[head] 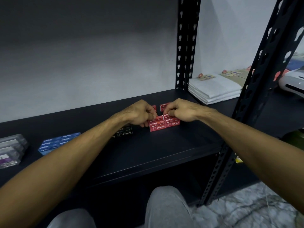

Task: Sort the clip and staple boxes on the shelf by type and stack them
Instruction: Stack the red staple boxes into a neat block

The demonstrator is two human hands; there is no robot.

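Head cam: left hand [139,115] and right hand [179,111] each pinch a small red cardboard staples box [154,118] atop the red stack [164,125]. We'd square edges w/ the layer below before letting go.

Dark shelf board [164,148] on a black slotted-post frame. Lying directly on it, left to right: clear plastic clip boxes [11,148] at the far left edge; blue staple boxes [57,142] laid side by side; black staple boxes [125,133], partly hidden behind a forearm; red staple boxes [164,125] stacked near the middle, with more red boxes [163,106] just behind them, toward the wall.
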